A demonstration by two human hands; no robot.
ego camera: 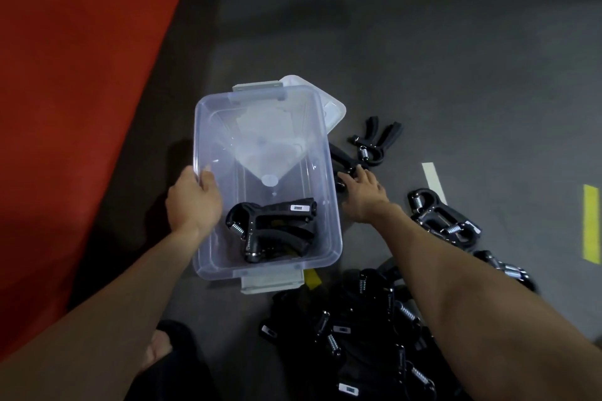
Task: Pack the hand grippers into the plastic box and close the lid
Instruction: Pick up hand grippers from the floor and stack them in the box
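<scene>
A clear plastic box (329, 205) stands open on the dark floor. Black hand grippers (273, 228) with steel springs lie in its near end. My left hand (193, 202) holds the box's left rim. My right hand (365, 192) reaches out just right of the box, fingers spread over a black hand gripper (340, 158) on the floor; whether it grips it I cannot tell. The white lid (332, 106) lies under the box's far right corner. Another hand gripper (378, 142) lies beyond my right hand. A pile of hand grippers (368, 329) sits near right.
A red mat (75, 75) covers the floor to the left. More hand grippers (443, 218) lie scattered at the right. White tape (433, 179) and yellow tape (591, 221) mark the floor at far right. My knee shows at the bottom edge.
</scene>
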